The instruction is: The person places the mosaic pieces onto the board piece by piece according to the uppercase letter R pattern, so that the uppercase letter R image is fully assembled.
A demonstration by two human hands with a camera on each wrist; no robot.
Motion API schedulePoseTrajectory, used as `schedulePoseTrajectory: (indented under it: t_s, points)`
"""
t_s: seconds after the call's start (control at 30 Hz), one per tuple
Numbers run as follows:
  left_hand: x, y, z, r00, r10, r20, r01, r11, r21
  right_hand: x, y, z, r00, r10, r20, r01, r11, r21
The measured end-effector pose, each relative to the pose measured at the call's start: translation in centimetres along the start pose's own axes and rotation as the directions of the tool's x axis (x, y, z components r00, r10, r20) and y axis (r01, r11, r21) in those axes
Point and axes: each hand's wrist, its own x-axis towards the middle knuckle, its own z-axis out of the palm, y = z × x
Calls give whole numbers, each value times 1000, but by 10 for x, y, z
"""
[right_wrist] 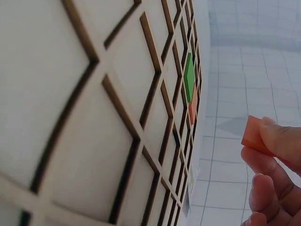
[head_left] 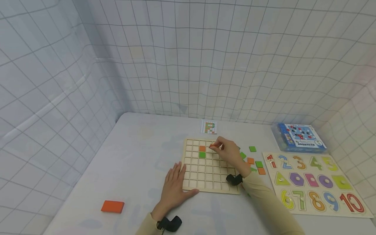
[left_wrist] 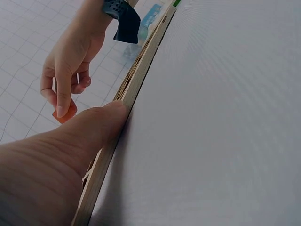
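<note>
A wooden grid board [head_left: 211,188] lies on the table, with one orange tile [head_left: 202,148] and one green tile [head_left: 202,154] set in adjoining cells near its far side. Between thumb and fingers my right hand [head_left: 230,152] pinches another orange tile [right_wrist: 254,134], held above the far part of the board. My left hand [head_left: 174,189] rests with straight fingers at the board's near left corner; in the left wrist view its thumb [left_wrist: 110,115] lies on the board's edge. Behind the board is a small pattern card [head_left: 209,127] with a coloured grid figure.
Loose green and orange tiles [head_left: 250,160] lie right of the board, partly hidden by my right arm. Further right are a number-and-shape puzzle board [head_left: 296,192] and a blue boxed set [head_left: 301,137]. An orange block [head_left: 113,206] lies at the front left.
</note>
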Motion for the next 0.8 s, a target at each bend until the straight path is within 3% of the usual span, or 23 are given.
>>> schedulePoseTrajectory:
  t_s: [0.3,0.57,0.8]
  points:
    - [0,-2,1,1000,8,-2,-8,1000,5,0,-9,18,991,14,133,-11,1000,-21]
    - [0,-2,1,1000,5,2,-5,1000,3,0,-17,25,968,46,247,-32,998,-59]
    - [0,-2,1,1000,13,0,-13,1000,-4,-2,-19,27,953,45,300,-33,999,-43]
